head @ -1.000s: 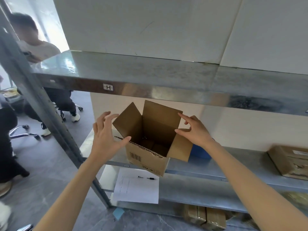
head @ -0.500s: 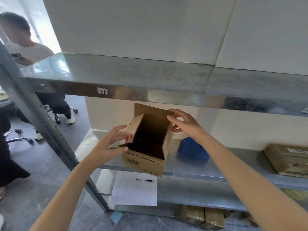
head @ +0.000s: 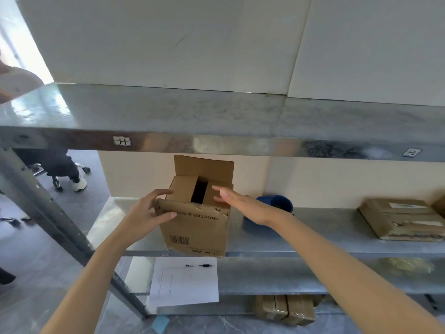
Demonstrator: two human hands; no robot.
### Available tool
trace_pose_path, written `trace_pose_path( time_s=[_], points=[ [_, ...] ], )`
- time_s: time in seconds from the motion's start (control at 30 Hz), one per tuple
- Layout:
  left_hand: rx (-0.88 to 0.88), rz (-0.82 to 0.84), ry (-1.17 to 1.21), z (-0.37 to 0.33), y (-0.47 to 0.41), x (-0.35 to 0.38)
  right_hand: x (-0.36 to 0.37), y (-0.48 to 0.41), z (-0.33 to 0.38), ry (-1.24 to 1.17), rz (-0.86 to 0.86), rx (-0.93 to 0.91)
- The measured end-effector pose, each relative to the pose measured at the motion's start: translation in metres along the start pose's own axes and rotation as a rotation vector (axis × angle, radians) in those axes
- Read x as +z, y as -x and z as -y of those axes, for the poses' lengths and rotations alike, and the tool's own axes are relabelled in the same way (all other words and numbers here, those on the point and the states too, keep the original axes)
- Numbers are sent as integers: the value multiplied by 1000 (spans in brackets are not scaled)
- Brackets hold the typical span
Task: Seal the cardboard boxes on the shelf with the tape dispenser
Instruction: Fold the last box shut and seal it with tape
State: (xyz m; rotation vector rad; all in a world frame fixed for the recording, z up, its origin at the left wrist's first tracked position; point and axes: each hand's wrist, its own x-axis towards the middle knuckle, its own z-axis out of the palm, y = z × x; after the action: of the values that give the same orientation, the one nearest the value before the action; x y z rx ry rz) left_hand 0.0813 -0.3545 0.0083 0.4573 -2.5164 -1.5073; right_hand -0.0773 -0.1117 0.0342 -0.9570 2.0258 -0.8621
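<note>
Cardboard box (head: 197, 227), 2 side flaps folded in, barcode facing

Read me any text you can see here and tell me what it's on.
"H": left shelf tag.
"PROCTER & GAM", upside down: front flap of the cardboard box; the left hand covers the rest.
Too blurred or small to read: barcode digits, right shelf tag, paper sheet, parcel label.

Metal shelf (head: 313, 237) carries cardboard box (head: 197, 227), blue object (head: 277, 203) and taped package (head: 402, 220).
</note>
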Motion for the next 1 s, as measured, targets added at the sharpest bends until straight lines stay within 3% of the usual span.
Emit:
trace_pose_path(
  time_s=[0.13,0.23,0.4,0.57,0.77,1.0],
  points=[
    [-20,-106,-30,-1,-7,11,-2,5,-7,-93,-50,-13],
    [-29,-171,-177,1,-8,21,-2,8,-11,-15,-129,-22],
    [54,-238,-236,11,-16,34,2,5,-21,67,-366,-71],
    [14,-262,-208,24,-29,35,6,-4,-22,175,-609,-104],
    [169,-95,-72,15,-45,24,-8,-9,-12,193,-446,-110],
    [180,-99,-118,23,-40,27,-1,-6,-34,304,-369,-114]
  ],
)
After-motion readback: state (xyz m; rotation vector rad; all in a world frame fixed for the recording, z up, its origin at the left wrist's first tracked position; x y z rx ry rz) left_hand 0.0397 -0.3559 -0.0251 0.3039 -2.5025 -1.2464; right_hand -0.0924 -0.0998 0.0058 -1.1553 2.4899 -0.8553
